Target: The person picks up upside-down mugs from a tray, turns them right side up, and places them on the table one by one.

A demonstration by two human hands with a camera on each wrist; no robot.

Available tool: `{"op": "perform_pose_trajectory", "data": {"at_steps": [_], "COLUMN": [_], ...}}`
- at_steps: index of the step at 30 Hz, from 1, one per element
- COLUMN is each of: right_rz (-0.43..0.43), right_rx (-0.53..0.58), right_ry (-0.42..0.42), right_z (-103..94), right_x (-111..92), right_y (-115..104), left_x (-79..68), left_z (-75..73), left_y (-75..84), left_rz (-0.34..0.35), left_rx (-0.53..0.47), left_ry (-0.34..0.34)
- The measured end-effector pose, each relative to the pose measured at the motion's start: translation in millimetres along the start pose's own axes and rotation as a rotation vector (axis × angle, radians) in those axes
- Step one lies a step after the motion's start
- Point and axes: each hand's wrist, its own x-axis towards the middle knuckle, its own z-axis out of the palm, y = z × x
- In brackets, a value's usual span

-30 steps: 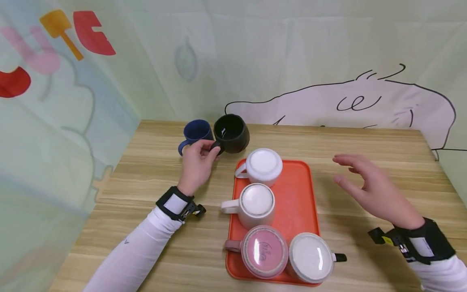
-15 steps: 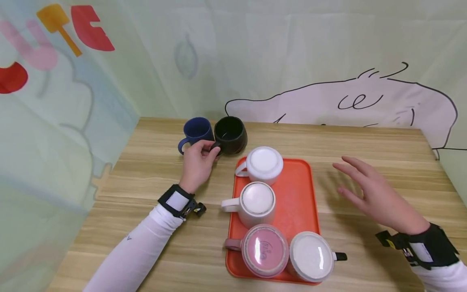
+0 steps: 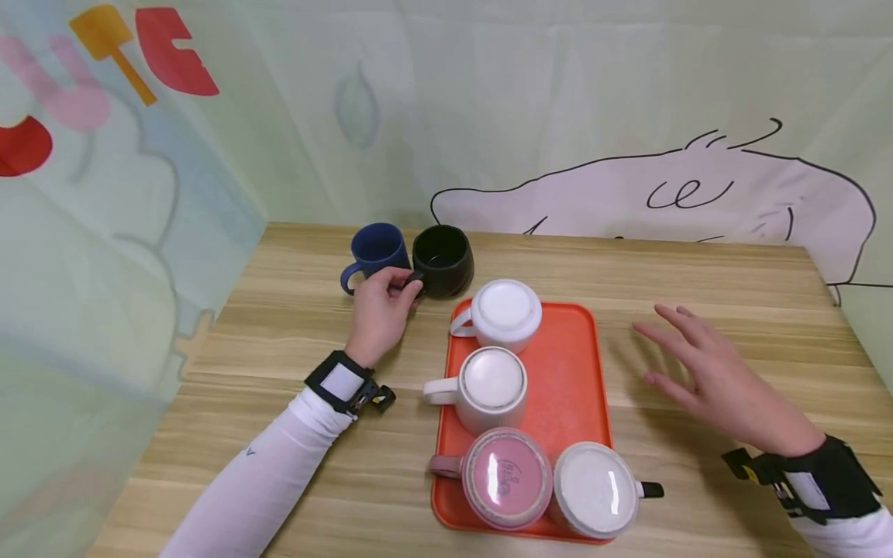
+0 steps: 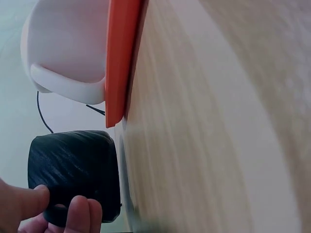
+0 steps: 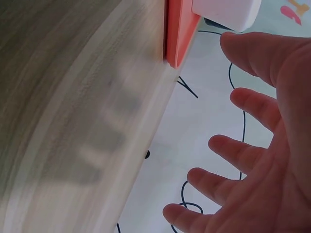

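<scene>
- Pinching a dark handle (image 4: 54, 217), the left hand (image 3: 379, 314) sat left of centre.
- The black mug (image 3: 446, 267), upright at upper centre, looked rigid, probably weighty and breakable, best held by that handle.
- At right, the right hand (image 3: 725, 380) hung, fingers spread, grasping nothing.

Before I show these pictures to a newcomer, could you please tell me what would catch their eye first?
Probably the orange-red tray near the front of the wooden table, with the glossy pink mug bottom-up at its near left corner. Beyond the tray's far left corner, the left grip pinches the upright black mug by its handle. Bright letter shapes also stand out on the backdrop, upper left.
</scene>
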Motion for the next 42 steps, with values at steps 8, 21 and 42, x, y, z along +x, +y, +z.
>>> {"op": "perform_pose_trajectory", "data": {"at_steps": [8, 21, 42], "right_rz": [-0.010, -0.012, 0.019], "right_rx": [-0.003, -0.009, -0.022], "right_ry": [-0.011, -0.025, -0.052], "right_z": [0.2, -2.6, -8.1], "right_x": [-4, -8, -12], "right_y": [0, -6, -12], "left_x": [0.8, 2.1, -4.6], "left_z": [2.0, 2.6, -6.3], "left_y": [-1.7, -3.9, 5.2], "left_rz": [-0.006, -0.014, 0.021], "left_rx": [0.011, 0.014, 0.131], "left_ry": [0.002, 0.002, 0.001]}}
